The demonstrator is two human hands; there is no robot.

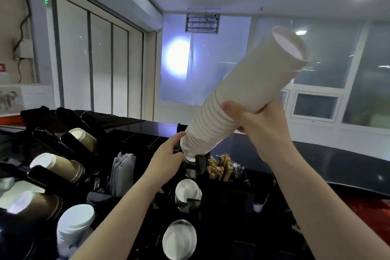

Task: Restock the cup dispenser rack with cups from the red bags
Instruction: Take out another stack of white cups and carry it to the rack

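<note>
A long stack of white paper cups (244,95) tilts from upper right down to lower left. My right hand (255,120) is wrapped around its middle from below. My left hand (168,158) grips the stack's narrow lower end, right where it meets the top slot of the black cup dispenser rack (200,167). Lower slots of the rack hold white cups (187,192) and another white stack (179,238), seen rim-on. No red bag is in view.
To the left, black angled holders carry brown sleeved cups (63,167), more brown cups (84,137) and a white stack (73,228). Napkins (123,171) and brown stir sticks or sachets (220,167) stand beside the rack. A dark counter (316,160) runs behind.
</note>
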